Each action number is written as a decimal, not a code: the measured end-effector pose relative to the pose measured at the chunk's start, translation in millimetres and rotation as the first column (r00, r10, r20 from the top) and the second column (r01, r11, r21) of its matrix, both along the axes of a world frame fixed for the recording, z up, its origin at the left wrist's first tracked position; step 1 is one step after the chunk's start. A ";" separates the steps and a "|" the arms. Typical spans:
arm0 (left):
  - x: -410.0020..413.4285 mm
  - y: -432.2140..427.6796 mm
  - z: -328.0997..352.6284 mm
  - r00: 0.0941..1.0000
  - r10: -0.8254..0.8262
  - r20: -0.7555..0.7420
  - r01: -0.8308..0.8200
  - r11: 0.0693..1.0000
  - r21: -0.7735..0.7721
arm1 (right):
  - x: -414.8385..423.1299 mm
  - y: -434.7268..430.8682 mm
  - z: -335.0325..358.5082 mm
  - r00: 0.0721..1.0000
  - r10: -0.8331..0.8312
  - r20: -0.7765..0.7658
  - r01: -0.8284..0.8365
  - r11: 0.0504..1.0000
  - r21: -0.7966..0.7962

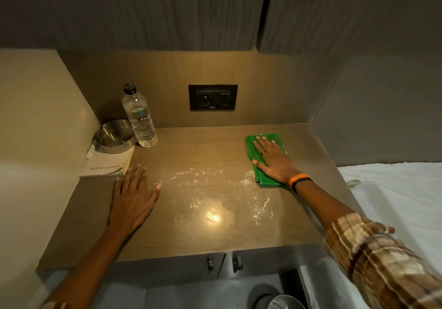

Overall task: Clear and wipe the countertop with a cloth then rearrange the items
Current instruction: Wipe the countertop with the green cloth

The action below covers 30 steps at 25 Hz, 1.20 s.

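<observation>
My right hand (271,159) lies flat, fingers spread, pressing a folded green cloth (264,179) onto the right rear part of the brown wooden countertop (210,234). Wet streaks glisten on the middle of the countertop. My left hand (132,196) rests flat and open on the left side, holding nothing, its fingertips just short of a white booklet (107,165). On that booklet stands a steel bowl (114,136). A clear water bottle (140,117) with a black cap stands upright beside the bowl in the back left corner.
A black wall socket (212,97) sits on the back panel. Walls close the counter on the left and rear. A white bed sheet (394,201) lies to the right. Below the front edge are two cabinet knobs (223,263) and a round metal bin (277,301).
</observation>
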<state>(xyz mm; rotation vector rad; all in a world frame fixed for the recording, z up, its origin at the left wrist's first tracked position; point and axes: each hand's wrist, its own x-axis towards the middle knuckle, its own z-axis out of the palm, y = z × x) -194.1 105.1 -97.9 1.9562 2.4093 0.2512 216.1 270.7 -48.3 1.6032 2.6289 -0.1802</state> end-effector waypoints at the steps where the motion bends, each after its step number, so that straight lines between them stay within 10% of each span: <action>1: -0.5 -0.5 -0.8 1.000 -0.005 0.000 0.005 1.000 -0.003 | 9.8 -13.2 -2.6 0.998 0.067 0.008 -0.068 0.998 0.012; 10: 2.6 -1.2 5.5 1.000 0.006 0.001 -0.006 0.999 -0.045 | -1.4 -148.7 -34.5 0.904 -0.411 -0.122 0.417 0.908 0.031; 16: 5.9 -3.3 6.4 1.000 -0.005 -0.004 0.005 1.000 -0.018 | -72.2 -78.2 -17.5 0.889 -0.441 -0.126 0.445 0.895 0.007; 24: 2.9 -3.1 10.3 1.000 -0.006 -0.007 0.006 1.000 -0.006 | -84.6 -52.4 -9.8 0.966 0.256 -0.029 -0.256 0.967 0.012; 30: 10.4 -4.2 13.6 1.000 0.009 -0.013 -0.009 1.000 -0.011 | -65.9 -173.8 -37.7 0.951 -0.277 -0.137 0.286 0.957 0.047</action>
